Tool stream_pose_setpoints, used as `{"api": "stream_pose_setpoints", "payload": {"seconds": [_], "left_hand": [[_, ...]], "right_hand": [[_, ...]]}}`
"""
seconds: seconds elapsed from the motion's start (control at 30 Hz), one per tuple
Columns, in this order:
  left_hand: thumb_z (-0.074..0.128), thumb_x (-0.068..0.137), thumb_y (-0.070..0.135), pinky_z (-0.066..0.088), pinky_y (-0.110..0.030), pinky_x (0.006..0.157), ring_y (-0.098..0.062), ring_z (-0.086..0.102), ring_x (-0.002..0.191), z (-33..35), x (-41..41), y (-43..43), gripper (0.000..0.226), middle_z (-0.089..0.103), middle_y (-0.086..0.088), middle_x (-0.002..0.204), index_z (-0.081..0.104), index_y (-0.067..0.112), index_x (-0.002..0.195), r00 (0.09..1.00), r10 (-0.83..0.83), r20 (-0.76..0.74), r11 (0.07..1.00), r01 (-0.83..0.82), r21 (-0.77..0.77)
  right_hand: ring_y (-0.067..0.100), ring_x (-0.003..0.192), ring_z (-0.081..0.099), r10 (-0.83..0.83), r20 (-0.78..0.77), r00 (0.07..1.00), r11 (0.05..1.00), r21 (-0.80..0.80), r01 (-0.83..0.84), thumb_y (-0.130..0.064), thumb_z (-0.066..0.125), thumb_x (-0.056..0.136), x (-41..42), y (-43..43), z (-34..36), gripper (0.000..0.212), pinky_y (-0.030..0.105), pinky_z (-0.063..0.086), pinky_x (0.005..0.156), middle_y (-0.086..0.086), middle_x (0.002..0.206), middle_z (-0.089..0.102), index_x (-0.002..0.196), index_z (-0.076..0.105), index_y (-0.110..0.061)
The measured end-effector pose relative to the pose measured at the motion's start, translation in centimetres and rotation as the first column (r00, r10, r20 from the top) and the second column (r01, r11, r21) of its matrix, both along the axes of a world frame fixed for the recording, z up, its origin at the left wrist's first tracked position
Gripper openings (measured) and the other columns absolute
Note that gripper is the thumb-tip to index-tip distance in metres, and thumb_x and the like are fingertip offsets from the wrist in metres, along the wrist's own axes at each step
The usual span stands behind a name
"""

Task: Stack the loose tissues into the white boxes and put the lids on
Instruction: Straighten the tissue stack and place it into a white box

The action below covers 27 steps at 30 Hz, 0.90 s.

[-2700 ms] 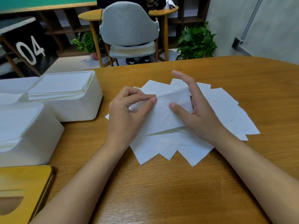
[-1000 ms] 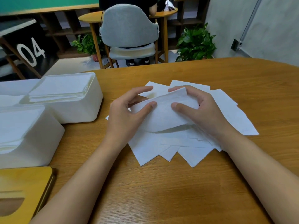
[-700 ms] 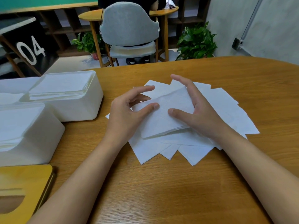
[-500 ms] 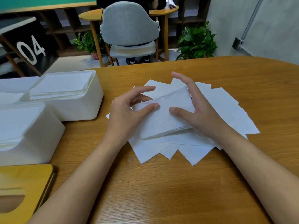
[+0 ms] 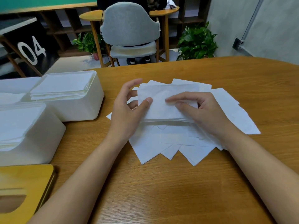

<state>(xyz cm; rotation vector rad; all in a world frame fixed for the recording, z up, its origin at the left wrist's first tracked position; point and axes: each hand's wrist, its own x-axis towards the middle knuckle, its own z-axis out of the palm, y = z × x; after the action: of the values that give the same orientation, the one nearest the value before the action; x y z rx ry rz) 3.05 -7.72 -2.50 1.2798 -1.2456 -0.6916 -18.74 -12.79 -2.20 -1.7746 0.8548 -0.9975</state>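
Observation:
Loose white tissues [image 5: 191,143] lie fanned on the wooden table. Above them I hold a small squared stack of tissues [image 5: 163,101], lifted a little off the pile. My left hand [image 5: 127,110] pinches its left edge, thumb on top. My right hand [image 5: 199,110] grips its right side, thumb on top and fingers curled round the far edge. Two open white boxes stand at the left: the far box [image 5: 80,109] and the near box [image 5: 40,143], both filled with stacked tissues.
A wooden lid [image 5: 24,191] with a slot lies at the near left corner. More white lies behind the boxes at the far left. Beyond the table stand a grey chair [image 5: 129,26], a small round table and potted plants.
The stack was pressed flat on the pile with my right fingers stretched out; now both hands have squared it, turned it level and raised it slightly, my right fingers curled round it.

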Motion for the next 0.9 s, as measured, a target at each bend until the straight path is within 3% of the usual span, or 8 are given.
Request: {"api": "stream_pose_setpoints", "payload": {"seconds": [0.13, 0.27, 0.33, 0.4, 0.5, 0.6, 0.73, 0.9], "left_hand": [[0.08, 0.092, 0.023, 0.05, -0.018, 0.082, -0.007, 0.061, 0.109, -1.1, 0.5, -0.3, 0.053, 0.056, 0.01, 0.128, 0.054, 0.031, 0.137, 0.931, 0.09, 0.355, 0.993, -0.058, -0.1], [0.085, 0.085, 0.041, 0.048, -0.027, 0.09, -0.008, 0.059, 0.109, -2.1, 0.2, -0.3, 0.037, 0.062, 0.015, 0.116, 0.07, 0.03, 0.117, 0.762, -0.134, 0.634, 0.987, 0.159, 0.018], [0.082, 0.085, 0.049, 0.049, -0.034, 0.095, -0.004, 0.058, 0.113, -2.6, 0.2, -0.4, 0.037, 0.062, 0.018, 0.115, 0.071, 0.033, 0.116, 0.714, -0.191, 0.674, 0.98, 0.177, 0.091], [0.08, 0.087, 0.051, 0.051, -0.036, 0.093, -0.003, 0.058, 0.112, -3.0, 0.2, -0.6, 0.037, 0.062, 0.018, 0.114, 0.071, 0.033, 0.118, 0.708, -0.147, 0.69, 0.987, 0.152, 0.054], [0.077, 0.09, 0.052, 0.051, -0.03, 0.088, -0.002, 0.058, 0.108, -3.2, -0.1, -0.7, 0.039, 0.063, 0.017, 0.115, 0.071, 0.031, 0.121, 0.73, -0.106, 0.676, 0.991, 0.132, 0.014], [0.071, 0.094, 0.054, 0.05, -0.029, 0.087, -0.004, 0.058, 0.109, -3.3, -0.3, -0.8, 0.04, 0.063, 0.018, 0.121, 0.071, 0.031, 0.127, 0.717, -0.096, 0.69, 0.993, 0.114, 0.02], [0.078, 0.092, 0.045, 0.051, -0.03, 0.089, -0.005, 0.059, 0.111, -3.3, -0.1, -1.1, 0.041, 0.065, 0.018, 0.126, 0.072, 0.03, 0.13, 0.71, -0.111, 0.696, 0.99, 0.141, 0.014], [0.076, 0.095, 0.021, 0.055, -0.041, 0.083, -0.014, 0.064, 0.103, -3.8, -0.6, -1.3, 0.019, 0.074, 0.014, 0.114, 0.08, 0.025, 0.113, 0.686, -0.007, 0.728, 0.985, 0.13, -0.113]], "right_hand": [[-0.005, 0.121, 0.062, -0.189, 0.027, 0.982, 0.982, -0.011, 0.19, -0.002, 0.059, 0.102, -0.2, -0.8, -0.5, 0.034, 0.021, 0.046, 0.109, -0.018, 0.122, 0.075, 0.12, 0.078, -0.022], [-0.005, 0.117, 0.063, -0.335, 0.042, 0.941, 0.942, -0.024, 0.336, -0.003, 0.058, 0.101, -0.6, -1.6, -0.8, 0.035, 0.022, 0.049, 0.105, -0.021, 0.12, 0.074, 0.119, 0.078, -0.025], [-0.006, 0.117, 0.063, -0.354, 0.035, 0.935, 0.934, -0.037, 0.355, -0.003, 0.058, 0.1, -0.6, -1.6, -0.8, 0.035, 0.02, 0.049, 0.104, -0.022, 0.12, 0.073, 0.119, 0.079, -0.025], [-0.008, 0.117, 0.061, -0.357, 0.033, 0.934, 0.933, -0.04, 0.358, -0.003, 0.058, 0.1, -0.5, -1.6, -0.9, 0.035, 0.014, 0.047, 0.103, -0.023, 0.119, 0.073, 0.118, 0.079, -0.026], [-0.009, 0.118, 0.061, -0.352, 0.021, 0.936, 0.935, -0.039, 0.353, -0.004, 0.058, 0.1, -0.5, -1.7, -1.0, 0.035, 0.01, 0.045, 0.101, -0.023, 0.119, 0.073, 0.117, 0.079, -0.027], [-0.006, 0.118, 0.062, -0.344, 0.018, 0.939, 0.938, -0.029, 0.344, -0.004, 0.058, 0.099, -0.3, -1.7, -1.2, 0.036, 0.014, 0.048, 0.101, -0.022, 0.119, 0.074, 0.116, 0.079, -0.028], [-0.004, 0.115, 0.064, -0.34, 0.02, 0.94, 0.94, -0.022, 0.34, -0.005, 0.058, 0.099, -0.3, -1.7, -1.2, 0.036, 0.014, 0.049, 0.095, -0.021, 0.119, 0.074, 0.116, 0.079, -0.029], [-0.007, 0.116, 0.063, -0.338, 0.014, 0.941, 0.941, -0.027, 0.338, -0.004, 0.057, 0.1, -0.2, -1.7, -1.1, 0.037, 0.01, 0.047, 0.096, -0.02, 0.12, 0.074, 0.117, 0.079, -0.027]]}}
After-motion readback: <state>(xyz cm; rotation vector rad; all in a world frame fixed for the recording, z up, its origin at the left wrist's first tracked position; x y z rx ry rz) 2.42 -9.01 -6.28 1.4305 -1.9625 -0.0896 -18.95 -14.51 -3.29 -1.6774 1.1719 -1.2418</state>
